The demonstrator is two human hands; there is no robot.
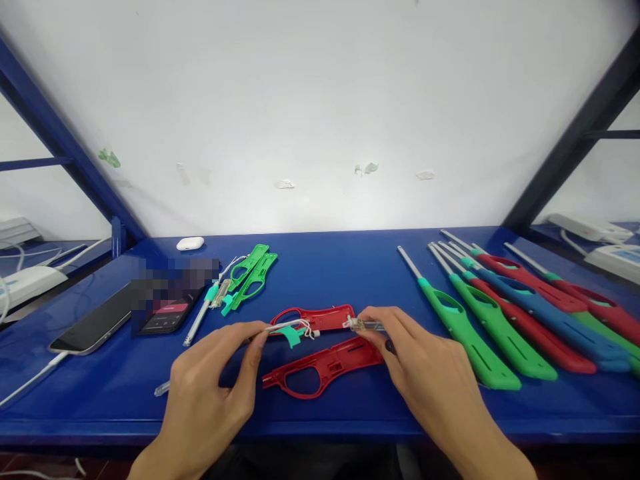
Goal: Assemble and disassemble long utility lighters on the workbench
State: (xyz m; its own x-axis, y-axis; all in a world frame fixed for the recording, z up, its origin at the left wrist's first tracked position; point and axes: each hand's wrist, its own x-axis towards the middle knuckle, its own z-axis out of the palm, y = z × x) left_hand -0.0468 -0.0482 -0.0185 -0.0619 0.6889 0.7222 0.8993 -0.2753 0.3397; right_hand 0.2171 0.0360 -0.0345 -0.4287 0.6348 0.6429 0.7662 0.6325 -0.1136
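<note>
My left hand (213,377) is closed in a pinch on the wired lighter barrel, whose metal end (163,389) sticks out past the hand on the left. White wires (303,325) and a teal trigger (291,335) show just beyond the fingertips. Between thumb and fingers of my right hand (425,363) is a clear fuel tank (359,325) with a small valve end; the hand hides most of it. A red lighter shell half (327,319) lies behind the hands. Nearer me lies another red shell half (320,368), its inner side up, its right end by my right hand.
Several assembled lighters in green (470,340), red and blue lie at the right. Back left are two green shell halves (253,280), another lighter barrel (200,315), a phone (95,320), a second phone (167,317) and a white earbud case (191,243). A white wall stands behind.
</note>
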